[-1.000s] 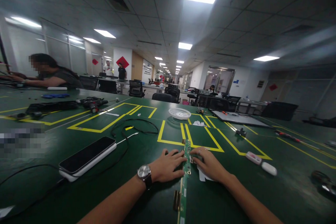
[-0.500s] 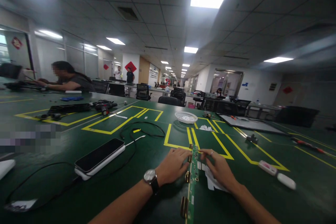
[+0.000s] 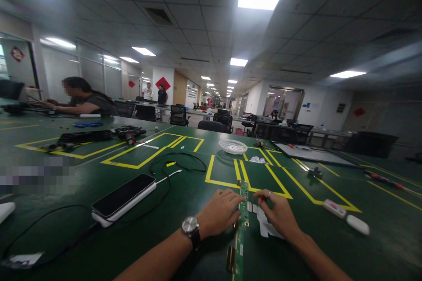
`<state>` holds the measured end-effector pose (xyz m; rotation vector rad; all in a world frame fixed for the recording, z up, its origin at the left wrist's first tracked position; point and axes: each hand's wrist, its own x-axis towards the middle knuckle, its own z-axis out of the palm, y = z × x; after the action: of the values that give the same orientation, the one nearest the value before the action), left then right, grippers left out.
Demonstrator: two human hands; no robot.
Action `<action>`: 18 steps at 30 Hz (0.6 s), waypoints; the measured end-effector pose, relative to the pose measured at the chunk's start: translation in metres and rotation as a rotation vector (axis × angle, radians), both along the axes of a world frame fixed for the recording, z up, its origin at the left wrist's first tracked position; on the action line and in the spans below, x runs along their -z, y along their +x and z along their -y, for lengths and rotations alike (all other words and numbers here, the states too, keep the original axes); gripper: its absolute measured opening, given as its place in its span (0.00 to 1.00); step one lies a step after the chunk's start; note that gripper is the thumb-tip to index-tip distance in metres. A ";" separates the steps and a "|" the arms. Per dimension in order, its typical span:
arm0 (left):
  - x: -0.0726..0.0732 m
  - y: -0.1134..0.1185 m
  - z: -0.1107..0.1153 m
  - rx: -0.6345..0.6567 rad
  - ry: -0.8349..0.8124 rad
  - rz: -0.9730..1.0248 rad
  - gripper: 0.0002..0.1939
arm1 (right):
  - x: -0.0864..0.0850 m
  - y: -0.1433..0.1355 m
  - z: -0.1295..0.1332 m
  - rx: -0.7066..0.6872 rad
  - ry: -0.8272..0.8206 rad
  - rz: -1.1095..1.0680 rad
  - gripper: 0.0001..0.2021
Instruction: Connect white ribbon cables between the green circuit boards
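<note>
A long, narrow green circuit board (image 3: pixel 244 217) with gold-coloured flex tabs along its left side lies lengthwise in front of me. My left hand (image 3: pixel 219 211), with a watch on the wrist, holds the board's left edge, its thumb and fingertips on the upper part. Just right of the board is my right hand (image 3: pixel 277 213), fingers bent and apart, fingertips a small gap from the board's edge. Beneath that hand a white flat strip (image 3: pixel 263 224) runs out from the board's right side, partly covered by the palm.
A phone on a white block (image 3: pixel 125 197) and a black cable (image 3: pixel 171 184) lie to the left. Farther back stands a white round basket (image 3: pixel 232 146). White oblong pieces (image 3: pixel 346 216) lie right, near a small dark clamp (image 3: pixel 315 172). A person (image 3: pixel 84 96) sits far left.
My left hand has slid slightly nearer along the board, its fingers farther over it. The right fingertips have drawn back a little from the board's top end.
</note>
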<state>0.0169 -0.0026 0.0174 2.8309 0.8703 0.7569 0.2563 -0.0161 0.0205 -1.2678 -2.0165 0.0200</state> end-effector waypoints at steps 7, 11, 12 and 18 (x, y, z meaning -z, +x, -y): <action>-0.001 0.000 0.001 0.000 -0.016 -0.007 0.16 | 0.000 0.004 0.001 -0.045 0.022 0.014 0.13; -0.001 0.000 0.001 0.004 -0.017 -0.007 0.15 | 0.001 0.004 0.000 -0.074 0.037 0.007 0.15; -0.001 0.000 0.001 0.004 -0.015 -0.007 0.15 | 0.002 0.004 -0.001 -0.080 0.044 0.003 0.15; 0.000 0.000 0.000 0.009 -0.008 -0.013 0.16 | 0.003 0.004 -0.002 -0.042 0.059 0.013 0.12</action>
<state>0.0167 -0.0029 0.0178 2.8341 0.8598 0.7339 0.2605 -0.0143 0.0176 -1.1918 -2.0394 -0.0281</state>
